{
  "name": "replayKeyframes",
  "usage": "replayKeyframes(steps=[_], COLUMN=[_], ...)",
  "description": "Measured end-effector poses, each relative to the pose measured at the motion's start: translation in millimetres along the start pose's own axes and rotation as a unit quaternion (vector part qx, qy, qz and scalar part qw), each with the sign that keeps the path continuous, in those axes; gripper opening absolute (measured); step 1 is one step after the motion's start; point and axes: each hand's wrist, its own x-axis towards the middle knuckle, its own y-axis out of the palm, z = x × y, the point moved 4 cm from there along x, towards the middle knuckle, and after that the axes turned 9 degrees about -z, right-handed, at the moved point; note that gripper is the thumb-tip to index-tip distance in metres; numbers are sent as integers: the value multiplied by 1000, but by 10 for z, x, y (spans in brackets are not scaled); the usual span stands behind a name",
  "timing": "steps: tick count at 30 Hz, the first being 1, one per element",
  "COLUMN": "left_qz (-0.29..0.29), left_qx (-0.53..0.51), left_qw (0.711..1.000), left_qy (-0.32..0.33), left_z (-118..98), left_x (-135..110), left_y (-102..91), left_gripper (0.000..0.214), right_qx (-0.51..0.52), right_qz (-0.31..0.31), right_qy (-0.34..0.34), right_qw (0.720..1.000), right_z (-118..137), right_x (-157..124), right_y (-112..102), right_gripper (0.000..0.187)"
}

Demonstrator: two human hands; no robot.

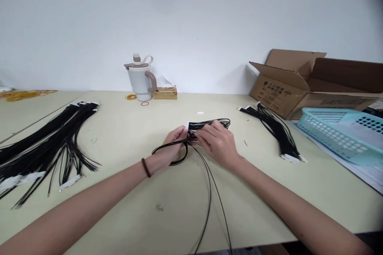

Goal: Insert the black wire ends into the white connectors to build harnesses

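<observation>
In the middle of the table my left hand (175,143) is closed on a black wire harness (206,124) near its white connector (187,126). My right hand (218,141) pinches black wires of the same harness just to the right, close to the left fingertips. Some wires loop leftward around my left hand and wrist. Two long loose wires (210,183) hang down toward the front edge of the table. The fingertips partly hide where the wires meet.
Many black wire harnesses (50,139) lie at the left, with a smaller bundle (277,127) at the right. A cup (140,79), a tissue box (165,93) and rubber bands (25,95) stand or lie behind. A cardboard box (281,91) and a turquoise basket (338,139) occupy the right.
</observation>
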Motion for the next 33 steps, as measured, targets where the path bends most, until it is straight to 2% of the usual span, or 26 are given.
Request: replayKeyframes(steps=[2,6,10,13,15,18,21,28,33], left_qz=[-5,-18,9,9,-15,-41,-50,-42,-42], left_qx=[-45,-81,-68,-78,-90,-121,-152,-164,-166], left_qw=[999,994,993,992,990,984,980,977,977], left_qy=[-16,-66,-95,-101,-111,-128,-117,-129,-130], left_z=[-4,12,25,13,12,22,16,18,5], left_x=[24,64,53,49,61,88,105,89,80], left_y=[-30,-105,-90,-79,-105,-152,-172,-146,-135], left_gripper=[16,9,10,12,12,9,10,6,5], right_qx=[-26,-85,-143,-198,-213,-154,-62,38,149], right_qz=[-35,-113,-124,-151,-170,-148,-84,-33,-15], right_qy=[-13,-31,-40,-74,-137,-247,-279,-262,-150], right_qw=[999,990,981,966,952,945,955,964,977], right_z=[-90,-398,-650,-629,-490,-209,-25,48,-12], right_x=[3,-25,-71,-97,-105,-102,-82,-112,-104], right_y=[-21,-116,-169,-199,-208,-176,-112,-22,4], right_gripper=[4,5,9,6,13,20,17,19,23])
